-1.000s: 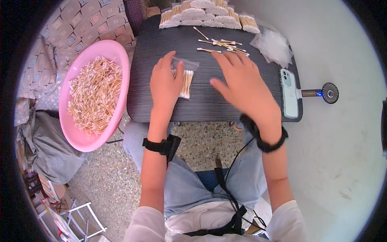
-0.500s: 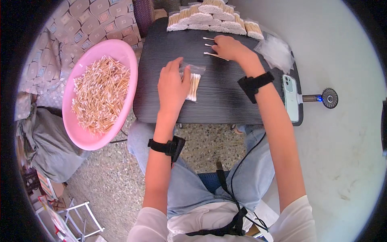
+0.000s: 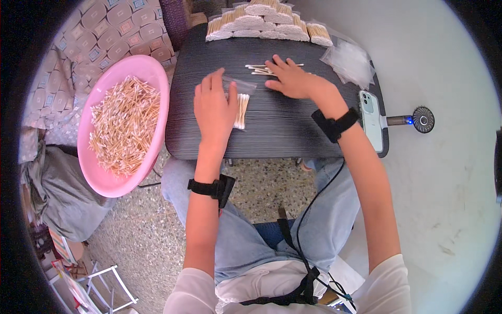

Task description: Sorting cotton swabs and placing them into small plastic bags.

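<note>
The person sits at a small dark table [image 3: 293, 136] with both arms stretched over it. The left hand [image 3: 213, 107] lies flat, palm down, fingers [image 3: 219, 78] spread and straight, pressing on a small clear bag [image 3: 239, 99] that holds a bundle of cotton swabs [image 3: 241, 111] lying side by side; the white tips show just to the right of the hand. Nothing is gripped, the hand only rests on the bag's left part.

The right hand [image 3: 294, 79] reaches farther up the table, fingers loosely curved with their tips down on a scatter of loose swabs [image 3: 260, 68] that lie flat on the tabletop. Whether any swab is pinched between the fingers I cannot tell.

Along the far edge of the table stands a stacked row of filled bags of swabs [image 3: 266, 23], tips showing. At the far right corner lies a heap of empty clear bags [image 3: 349, 58]. A phone [image 3: 370, 119] lies along the right edge, next to a small handheld fan [image 3: 415, 120].

Left of the table sits a wide pink basin [image 3: 151, 73], heaped with a loose tangle of wooden-stemmed swabs [image 3: 124, 125].
</note>
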### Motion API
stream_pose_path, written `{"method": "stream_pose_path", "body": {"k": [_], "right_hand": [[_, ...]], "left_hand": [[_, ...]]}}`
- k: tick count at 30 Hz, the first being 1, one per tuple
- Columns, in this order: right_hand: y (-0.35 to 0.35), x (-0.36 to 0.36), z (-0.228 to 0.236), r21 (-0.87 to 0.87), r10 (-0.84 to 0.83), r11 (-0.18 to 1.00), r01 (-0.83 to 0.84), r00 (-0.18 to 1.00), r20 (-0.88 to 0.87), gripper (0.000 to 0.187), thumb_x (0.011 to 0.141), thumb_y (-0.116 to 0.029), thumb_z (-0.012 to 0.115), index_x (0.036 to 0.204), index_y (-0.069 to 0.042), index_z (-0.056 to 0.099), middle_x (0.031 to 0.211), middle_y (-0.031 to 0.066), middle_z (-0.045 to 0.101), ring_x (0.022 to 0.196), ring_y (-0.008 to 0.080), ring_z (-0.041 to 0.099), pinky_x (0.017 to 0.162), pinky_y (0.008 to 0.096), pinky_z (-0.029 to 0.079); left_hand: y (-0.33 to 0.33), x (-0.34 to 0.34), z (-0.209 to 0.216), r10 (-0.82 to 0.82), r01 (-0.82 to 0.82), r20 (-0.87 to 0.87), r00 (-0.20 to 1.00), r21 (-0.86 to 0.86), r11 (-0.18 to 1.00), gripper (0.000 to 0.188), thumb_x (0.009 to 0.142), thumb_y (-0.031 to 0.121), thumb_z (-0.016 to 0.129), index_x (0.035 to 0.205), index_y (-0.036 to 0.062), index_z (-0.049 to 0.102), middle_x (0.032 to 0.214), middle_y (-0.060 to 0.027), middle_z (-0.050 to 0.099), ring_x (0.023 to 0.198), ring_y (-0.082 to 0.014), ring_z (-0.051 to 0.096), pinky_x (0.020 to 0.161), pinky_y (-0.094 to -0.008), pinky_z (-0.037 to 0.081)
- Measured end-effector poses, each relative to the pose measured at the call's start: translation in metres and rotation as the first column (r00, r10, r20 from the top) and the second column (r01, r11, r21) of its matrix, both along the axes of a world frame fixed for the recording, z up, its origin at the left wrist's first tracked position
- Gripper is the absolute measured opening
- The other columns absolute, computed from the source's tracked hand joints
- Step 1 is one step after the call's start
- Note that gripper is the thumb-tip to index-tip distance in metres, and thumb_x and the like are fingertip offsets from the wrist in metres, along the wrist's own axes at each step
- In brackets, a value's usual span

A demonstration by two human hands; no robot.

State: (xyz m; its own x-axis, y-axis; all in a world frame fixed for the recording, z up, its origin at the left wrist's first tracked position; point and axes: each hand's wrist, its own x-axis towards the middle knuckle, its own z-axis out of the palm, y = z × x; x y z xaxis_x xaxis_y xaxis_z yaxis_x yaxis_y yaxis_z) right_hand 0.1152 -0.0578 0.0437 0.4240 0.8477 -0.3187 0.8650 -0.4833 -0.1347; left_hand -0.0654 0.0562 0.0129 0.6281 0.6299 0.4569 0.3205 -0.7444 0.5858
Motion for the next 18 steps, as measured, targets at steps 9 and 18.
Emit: {"method": "stream_pose_path", "body": {"k": [9, 18], "right_hand": [[-0.079, -0.042, 0.006, 0.184, 0.107, 0.977, -0.104, 0.994, -0.006, 0.062, 0.094, -0.025, 0.057, 0.148, -0.005, 0.033, 0.154, 0.0226, 0.029, 0.137, 0.0445, 0.036, 0.112, 0.0511, 0.034], [-0.148, -0.077, 0.049, 0.303, -0.18, 0.937, 0.173, 0.984, -0.006, 0.056, 0.094, -0.017, 0.056, 0.145, -0.004, 0.037, 0.146, 0.027, 0.04, 0.132, 0.0475, 0.04, 0.111, 0.0496, 0.035]], "left_hand": [[-0.064, 0.016, 0.001, -0.282, 0.25, 0.076, 0.956, 0.288, 0.925, 0.037, 0.087, 0.009, 0.06, 0.123, 0.0011, 0.057, 0.13, -0.0183, 0.054, 0.129, -0.0374, 0.044, 0.11, -0.05, 0.032], [-0.084, 0.023, -0.02, -0.291, 0.353, -0.211, 0.933, 0.389, 0.851, 0.042, 0.09, 0.013, 0.058, 0.13, -0.001, 0.053, 0.136, -0.019, 0.052, 0.133, -0.0357, 0.043, 0.115, -0.0504, 0.028]]}}
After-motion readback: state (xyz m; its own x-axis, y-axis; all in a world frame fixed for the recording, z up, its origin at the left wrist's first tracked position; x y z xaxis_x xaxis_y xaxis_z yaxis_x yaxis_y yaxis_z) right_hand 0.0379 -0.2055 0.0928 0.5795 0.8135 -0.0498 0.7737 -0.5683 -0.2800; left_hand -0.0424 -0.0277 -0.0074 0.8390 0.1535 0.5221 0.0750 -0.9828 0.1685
